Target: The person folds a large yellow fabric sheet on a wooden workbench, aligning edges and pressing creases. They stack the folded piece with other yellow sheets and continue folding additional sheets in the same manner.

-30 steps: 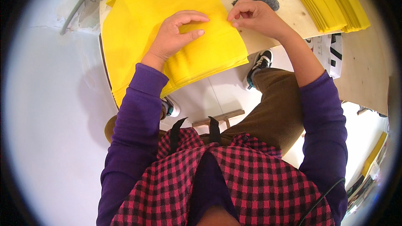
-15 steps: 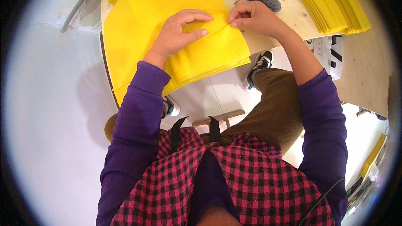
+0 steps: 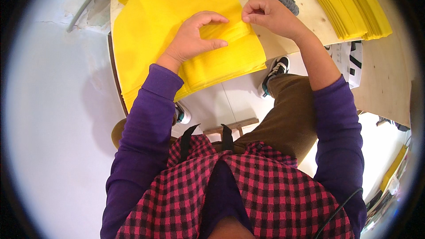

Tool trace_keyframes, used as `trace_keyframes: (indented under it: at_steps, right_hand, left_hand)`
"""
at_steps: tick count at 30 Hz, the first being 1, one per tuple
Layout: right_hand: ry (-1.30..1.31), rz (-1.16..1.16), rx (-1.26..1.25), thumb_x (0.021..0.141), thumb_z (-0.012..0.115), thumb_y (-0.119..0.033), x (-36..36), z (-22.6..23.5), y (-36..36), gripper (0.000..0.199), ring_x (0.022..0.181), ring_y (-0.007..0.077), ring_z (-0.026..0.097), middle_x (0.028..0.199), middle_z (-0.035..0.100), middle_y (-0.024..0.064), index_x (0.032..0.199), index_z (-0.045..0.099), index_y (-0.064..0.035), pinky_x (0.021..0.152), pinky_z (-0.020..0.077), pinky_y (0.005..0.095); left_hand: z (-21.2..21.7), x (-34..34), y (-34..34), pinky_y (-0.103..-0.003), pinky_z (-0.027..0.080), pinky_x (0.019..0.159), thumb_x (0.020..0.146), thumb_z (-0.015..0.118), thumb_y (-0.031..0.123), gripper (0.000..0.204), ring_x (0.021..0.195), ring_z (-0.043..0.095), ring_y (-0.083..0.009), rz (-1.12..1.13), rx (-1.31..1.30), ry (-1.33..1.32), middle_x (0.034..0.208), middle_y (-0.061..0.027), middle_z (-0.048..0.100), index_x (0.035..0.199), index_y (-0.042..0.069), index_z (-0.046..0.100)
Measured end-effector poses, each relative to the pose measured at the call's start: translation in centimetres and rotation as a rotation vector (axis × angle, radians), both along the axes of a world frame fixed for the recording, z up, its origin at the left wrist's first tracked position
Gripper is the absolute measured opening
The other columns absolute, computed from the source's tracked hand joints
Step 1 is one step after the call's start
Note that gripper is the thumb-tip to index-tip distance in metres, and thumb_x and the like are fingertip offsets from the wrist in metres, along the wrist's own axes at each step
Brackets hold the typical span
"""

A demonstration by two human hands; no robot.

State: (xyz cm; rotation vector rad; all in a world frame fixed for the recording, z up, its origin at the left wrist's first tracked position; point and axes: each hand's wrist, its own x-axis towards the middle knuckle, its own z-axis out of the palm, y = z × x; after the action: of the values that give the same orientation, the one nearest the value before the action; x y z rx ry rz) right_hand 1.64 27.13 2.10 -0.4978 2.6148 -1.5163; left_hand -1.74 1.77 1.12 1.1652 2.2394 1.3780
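Upper centre of the frame, the left hand (image 3: 191, 40) arches on the yellow sheet stack (image 3: 150, 31), fingertips pressing down, while the right hand (image 3: 268, 15) pinches the top sheet's folded edge. Best keep that left anchor firm so only 1 sheet lifts.

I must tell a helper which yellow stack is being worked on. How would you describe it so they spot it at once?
On the wooden table, it is the yellow stack at the near left edge, under the left hand and right hand. The other stack, far right, lies untouched.
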Motion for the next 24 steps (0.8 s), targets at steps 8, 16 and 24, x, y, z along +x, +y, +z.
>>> trace_keyframes:
  at_steps: [8, 16, 24]
  right_hand:
    - [-0.009, 0.0, 0.045, 0.084, 0.067, -0.018, -0.45, 0.98, -0.34, 0.02, 0.072, 0.0108, 0.058, 0.076, 0.066, 0.0043, 0.089, 0.066, 0.0013, 0.07, 0.0478, 0.0269]
    - [0.017, -0.049, 0.038, 0.084, 0.067, -0.019, -0.84, 0.93, -0.83, 0.021, 0.072, 0.0121, 0.058, 0.078, 0.067, 0.0059, 0.09, 0.067, 0.001, 0.07, 0.0478, 0.0274]
    - [0.032, -0.063, 0.033, 0.085, 0.067, -0.021, -0.85, 0.37, -0.68, 0.023, 0.073, 0.0121, 0.057, 0.079, 0.066, 0.0054, 0.092, 0.067, 0.0004, 0.071, 0.0474, 0.0272]
  left_hand:
    - [-0.19, 0.18, 0.23, -0.03, 0.038, 0.098, 0.067, 0.081, 0.023, 0.062, 0.111, 0.054, -0.0175, -0.002, -0.01, 0.042, 0.118, -0.0046, 0.06, 0.121, 0.006, 0.056]
    - [0.17, 0.63, 0.51, -0.031, 0.038, 0.099, 0.069, 0.072, 0.011, 0.06, 0.111, 0.054, -0.0174, 0.037, -0.005, 0.011, 0.115, -0.0052, 0.06, 0.125, 0.006, 0.052]
    - [0.24, 0.62, 0.41, -0.03, 0.038, 0.098, 0.07, 0.067, 0.01, 0.056, 0.109, 0.055, -0.0174, 0.037, -0.001, -0.001, 0.114, -0.0059, 0.06, 0.125, 0.006, 0.053]
